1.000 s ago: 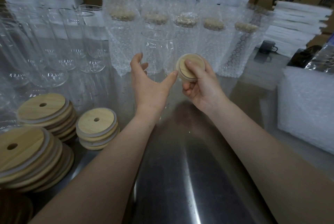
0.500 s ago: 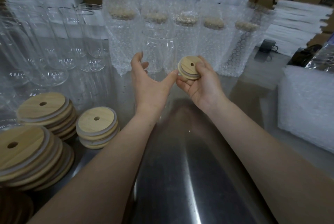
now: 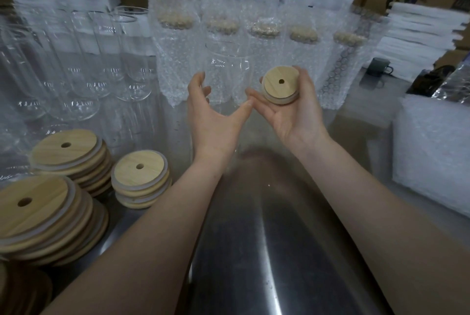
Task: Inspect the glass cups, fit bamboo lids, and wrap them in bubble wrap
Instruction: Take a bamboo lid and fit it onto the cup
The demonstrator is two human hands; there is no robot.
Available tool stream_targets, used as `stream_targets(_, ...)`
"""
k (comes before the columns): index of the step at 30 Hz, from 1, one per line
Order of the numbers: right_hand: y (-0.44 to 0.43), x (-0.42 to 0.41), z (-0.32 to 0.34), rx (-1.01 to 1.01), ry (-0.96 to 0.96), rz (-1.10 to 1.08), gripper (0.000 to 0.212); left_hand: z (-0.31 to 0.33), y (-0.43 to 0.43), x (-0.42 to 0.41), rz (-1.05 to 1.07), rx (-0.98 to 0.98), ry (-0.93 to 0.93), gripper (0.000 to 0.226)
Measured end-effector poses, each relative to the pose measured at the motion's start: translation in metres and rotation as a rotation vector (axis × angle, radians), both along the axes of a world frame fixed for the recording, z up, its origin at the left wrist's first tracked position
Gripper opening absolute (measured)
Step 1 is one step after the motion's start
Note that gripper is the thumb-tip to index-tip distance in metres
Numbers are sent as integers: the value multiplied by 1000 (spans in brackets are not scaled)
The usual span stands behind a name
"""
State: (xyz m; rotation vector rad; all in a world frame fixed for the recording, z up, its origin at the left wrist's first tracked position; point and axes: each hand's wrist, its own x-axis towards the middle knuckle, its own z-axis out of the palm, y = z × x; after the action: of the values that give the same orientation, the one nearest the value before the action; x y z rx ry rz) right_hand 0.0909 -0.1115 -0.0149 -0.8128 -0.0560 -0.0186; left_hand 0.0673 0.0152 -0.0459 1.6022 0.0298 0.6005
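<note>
My left hand (image 3: 216, 121) grips a clear glass cup (image 3: 229, 70) above the steel table, fingers on its left side and thumb on its right, with the open mouth pointing away from me. Just right of it, my right hand (image 3: 292, 121) lies palm up and holds a round bamboo lid (image 3: 281, 83) in its fingers. The lid's flat top and small centre hole face me. A pale seal ring shows under the lid's edge. Lid and cup are apart.
A row of bubble-wrapped lidded cups (image 3: 175, 55) stands behind my hands. Several bare glasses (image 3: 84, 68) fill the left. Stacks of bamboo lids (image 3: 140, 175) sit at near left. A bubble wrap pile (image 3: 432, 152) lies right, a dark mug (image 3: 380, 67) behind it.
My right hand has turned palm up and shifted right, rotating the lid so its top with the hole faces me. My left hand with the cup has stayed put.
</note>
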Motion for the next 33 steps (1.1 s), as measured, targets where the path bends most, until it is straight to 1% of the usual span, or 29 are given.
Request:
stream_targets(2,-1,-1,3,-13,-28,-33,30,1,-1,-1,21,41,-40,91)
stream_targets(4,-1,-4,6,-81,-80,-89,22,2,-1,-3,56,121,-88,92)
stream_targets(7,1,-8,11,-207,-164,-199,16,3,-2,-5,149,312,-108,93)
stream_targets(10,5,-11,16,-424,-300,-297,21,3,-3,-8,243,510,-93,91)
stream_targets(12,9,-15,16,-544,-386,-335,29,3,-5,-10,276,573,-90,91)
stream_targets(15,13,-18,12,-702,-509,-381,38,3,-5,-12,305,615,-85,92)
stream_targets(18,15,-19,9,-815,-530,-402,41,4,-4,-12,314,663,-78,93)
stream_targets(21,14,-19,9,-842,-513,-402,44,4,-3,-12,303,697,-91,94)
stream_targets(29,15,-17,6,-920,-526,-390,46,3,-2,-13,301,665,-98,93)
stream_targets(33,17,-17,5,-936,-533,-382,41,3,-3,-14,317,657,-106,90)
